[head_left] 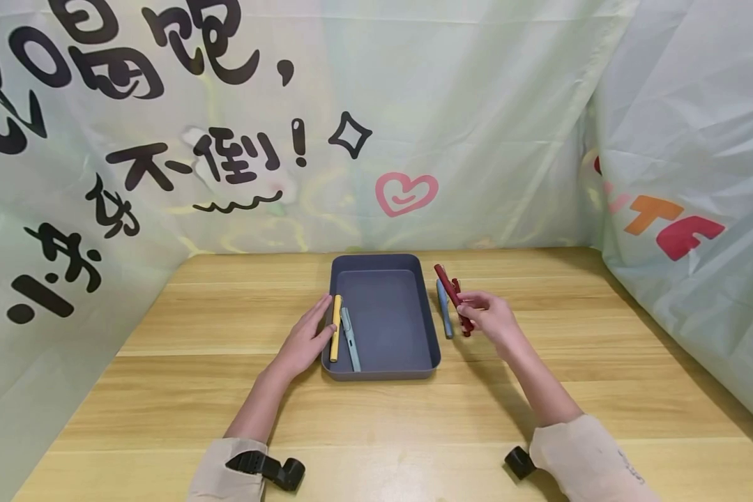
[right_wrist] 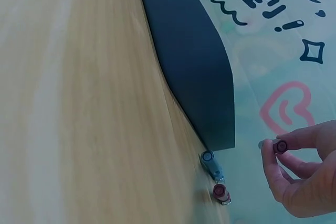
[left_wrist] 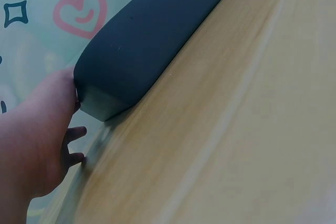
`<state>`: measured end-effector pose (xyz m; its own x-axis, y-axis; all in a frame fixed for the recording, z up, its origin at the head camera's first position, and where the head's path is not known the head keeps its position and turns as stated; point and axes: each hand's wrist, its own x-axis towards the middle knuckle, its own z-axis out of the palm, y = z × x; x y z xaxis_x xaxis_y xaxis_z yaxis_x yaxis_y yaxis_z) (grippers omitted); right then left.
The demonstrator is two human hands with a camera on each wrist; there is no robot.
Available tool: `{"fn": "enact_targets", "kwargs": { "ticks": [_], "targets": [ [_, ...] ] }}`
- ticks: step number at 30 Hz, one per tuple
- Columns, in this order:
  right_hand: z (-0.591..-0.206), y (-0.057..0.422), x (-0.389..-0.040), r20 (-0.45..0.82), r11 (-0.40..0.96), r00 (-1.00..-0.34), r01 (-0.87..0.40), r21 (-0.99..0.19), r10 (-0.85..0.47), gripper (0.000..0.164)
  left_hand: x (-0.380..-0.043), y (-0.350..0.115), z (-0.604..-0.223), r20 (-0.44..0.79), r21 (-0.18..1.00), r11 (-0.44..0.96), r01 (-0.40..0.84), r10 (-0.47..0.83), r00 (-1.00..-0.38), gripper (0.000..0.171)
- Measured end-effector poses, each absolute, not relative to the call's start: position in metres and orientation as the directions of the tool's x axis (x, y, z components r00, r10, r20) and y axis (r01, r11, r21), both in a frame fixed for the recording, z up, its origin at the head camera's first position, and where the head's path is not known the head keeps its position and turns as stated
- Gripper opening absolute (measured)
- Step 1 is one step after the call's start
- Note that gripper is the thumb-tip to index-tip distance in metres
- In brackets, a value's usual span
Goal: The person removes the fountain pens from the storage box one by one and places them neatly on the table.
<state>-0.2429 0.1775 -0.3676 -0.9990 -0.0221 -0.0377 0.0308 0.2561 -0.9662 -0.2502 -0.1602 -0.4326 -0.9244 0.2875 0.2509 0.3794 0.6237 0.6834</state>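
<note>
My right hand (head_left: 492, 317) pinches a dark red pen (head_left: 447, 284) between thumb and fingertips, above the table just right of the tray. In the right wrist view, the held pen's round end points at the camera. Under it lie a blue pen (head_left: 443, 307) and a second dark red pen (right_wrist: 219, 192), side by side. My left hand (head_left: 302, 345) holds the left wall of the dark grey-blue tray (head_left: 389, 314), thumb over the rim and fingers outside. Inside the tray, along its left side, lie a yellow pen (head_left: 335, 331) and a light blue pen (head_left: 351, 341).
The tray stands on a wooden table (head_left: 226, 314), near its back edge. A printed cloth (head_left: 489, 125) hangs behind the table and along both sides. Black straps with camera mounts (head_left: 276, 470) sit at the sleeves.
</note>
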Motion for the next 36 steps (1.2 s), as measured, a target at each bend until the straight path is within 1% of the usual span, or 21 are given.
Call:
{"fn": "enact_targets", "kwargs": {
  "ticks": [17,27,36],
  "targets": [
    [-0.377,0.192,-0.249,-0.024,0.258,-0.999,0.032,-0.966,0.033,0.035,-0.25,-0.159,-0.432,0.253,0.693,0.614,0.378,0.284,-0.925,0.057],
    [-0.384,0.199,-0.253,-0.042,0.249,-0.997,0.058,-0.967,0.07,0.036,-0.251,-0.159,-0.432,0.248,0.689,0.619,0.376,0.286,-0.926,0.058],
    [-0.388,0.204,-0.255,-0.048,0.224,-0.995,0.067,-0.972,0.091,0.037,-0.25,-0.159,-0.431,0.222,0.702,0.622,0.347,0.271,-0.937,0.057]
  ]
}}
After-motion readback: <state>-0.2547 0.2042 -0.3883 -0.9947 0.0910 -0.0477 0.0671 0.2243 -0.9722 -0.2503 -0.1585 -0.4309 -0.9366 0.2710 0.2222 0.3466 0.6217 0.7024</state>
